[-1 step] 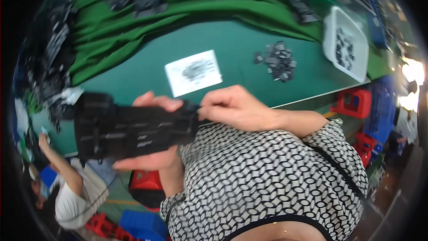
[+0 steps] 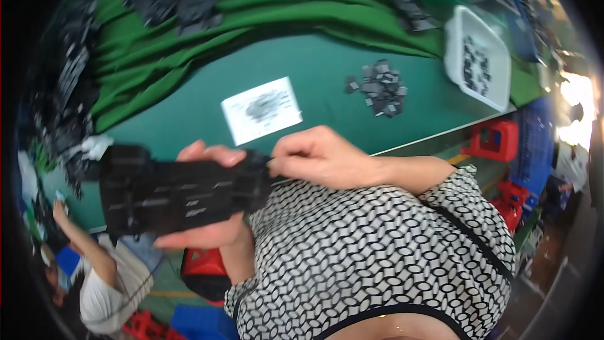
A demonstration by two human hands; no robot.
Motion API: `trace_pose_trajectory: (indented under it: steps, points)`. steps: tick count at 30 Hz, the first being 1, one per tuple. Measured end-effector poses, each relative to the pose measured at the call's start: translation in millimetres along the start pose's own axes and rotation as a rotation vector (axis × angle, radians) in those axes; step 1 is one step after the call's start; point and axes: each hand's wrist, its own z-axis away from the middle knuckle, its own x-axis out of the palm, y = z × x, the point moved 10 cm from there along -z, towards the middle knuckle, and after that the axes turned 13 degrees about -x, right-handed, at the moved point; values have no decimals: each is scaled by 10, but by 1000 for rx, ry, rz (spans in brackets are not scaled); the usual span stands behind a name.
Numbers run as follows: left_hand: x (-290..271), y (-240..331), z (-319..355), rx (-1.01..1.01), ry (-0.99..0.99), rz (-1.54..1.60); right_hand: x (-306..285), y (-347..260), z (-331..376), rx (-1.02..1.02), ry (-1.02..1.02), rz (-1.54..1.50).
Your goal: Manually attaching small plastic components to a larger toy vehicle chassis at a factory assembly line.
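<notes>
My left hand holds a long black plastic housing above the table's front edge, fingers along its far side and one digit stretched below it. Ribs, slots and small pale marks show on the housing, blurred by motion. At its right end my right hand is closed in a pinch; whatever sits between those fingertips is too small to make out. Beyond the hands, a white sheet or bag with small grey pieces on or in it lies on the green table. A pile of small dark grey pieces is to its right.
A white bin with black parts stands at the right corner. Green cloth runs along the back, with dark parts on it. Black parts are heaped at far left, near a co-worker's arm. Red stools stand below.
The table and its things have shifted slightly left in view, and the housing sits a little lower and farther left. Both hands keep their hold.
</notes>
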Motion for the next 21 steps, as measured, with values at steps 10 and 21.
trace_pose_trajectory:
  steps: [10, 21]
  points:
    - [-784, 27, -102, -93, 113, 277, -1458, -592, 440, -331, 436, 811]
    - [-749, -95, -132, -148, 149, 234, -1797, -362, 595, -155, 362, 1084]
